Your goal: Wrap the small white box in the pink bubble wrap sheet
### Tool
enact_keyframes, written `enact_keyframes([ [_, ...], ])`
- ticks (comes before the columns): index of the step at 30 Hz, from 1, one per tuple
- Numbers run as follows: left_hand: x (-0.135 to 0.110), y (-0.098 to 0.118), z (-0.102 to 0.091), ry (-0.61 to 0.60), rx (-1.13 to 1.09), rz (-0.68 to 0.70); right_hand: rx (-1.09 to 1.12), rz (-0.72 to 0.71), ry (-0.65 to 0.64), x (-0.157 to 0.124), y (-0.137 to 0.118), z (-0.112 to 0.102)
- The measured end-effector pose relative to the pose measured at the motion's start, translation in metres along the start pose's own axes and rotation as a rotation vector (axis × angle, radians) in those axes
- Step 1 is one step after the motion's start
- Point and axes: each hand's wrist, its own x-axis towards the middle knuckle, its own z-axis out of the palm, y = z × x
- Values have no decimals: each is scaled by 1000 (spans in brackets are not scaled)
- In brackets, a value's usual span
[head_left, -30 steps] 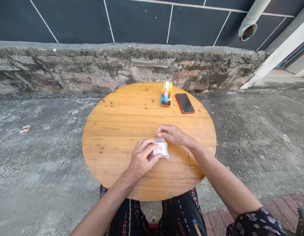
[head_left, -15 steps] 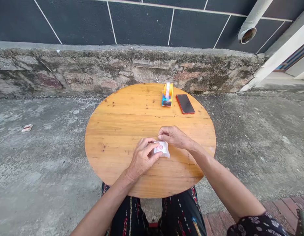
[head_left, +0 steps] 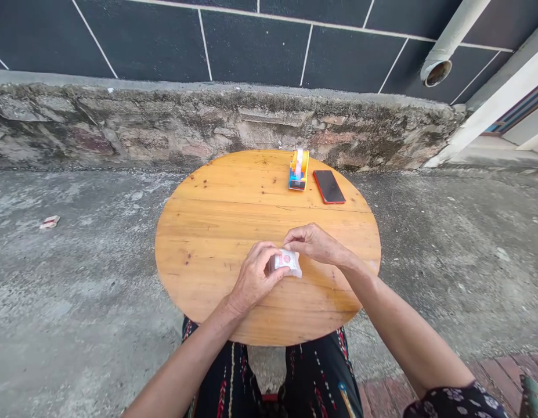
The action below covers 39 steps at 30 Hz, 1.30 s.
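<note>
Both of my hands meet over the near middle of a round wooden table [head_left: 208, 232]. My left hand [head_left: 255, 277] curls round a small white packet [head_left: 286, 261] with a red mark, holding it from the left. From the right, my right hand [head_left: 314, 244] pinches the packet's upper edge with closed fingers. The packet rests on or just above the tabletop; I cannot tell which.
An orange and blue tape dispenser [head_left: 298, 170] and a red-edged phone [head_left: 328, 186] lie at the table's far side. A rough stone ledge [head_left: 121, 125] and dark tiled wall stand behind. A pipe end [head_left: 436, 71] hangs at top right. A scrap of litter [head_left: 49, 222] lies on the concrete.
The packet has been folded or pressed smaller between my hands, and my right hand has closed in on its top edge. The view has shifted slightly.
</note>
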Motion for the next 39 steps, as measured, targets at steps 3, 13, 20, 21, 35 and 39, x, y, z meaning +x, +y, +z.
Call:
enact_keyframes([
  [3, 0, 0, 0, 5, -16, -37, -166, -43, 0, -4, -8, 0],
  [13, -2, -3, 2, 23, -42, -27, -746, -271, 51, -38, -15, 21],
  [20, -4, -3, 1, 28, 3, -2, -795, -293, 198, -70, -12, 21],
  [21, -4, -2, 1, 29, 14, 1, -759, -247, 258, -72, -7, 17],
  [35, -4, -9, -7, 218, -3, -119, -682, 686, 677, 24, 105, -75],
  [39, -5, -10, -6, 213, 17, -148, -733, 766, 630, 50, 104, -80],
])
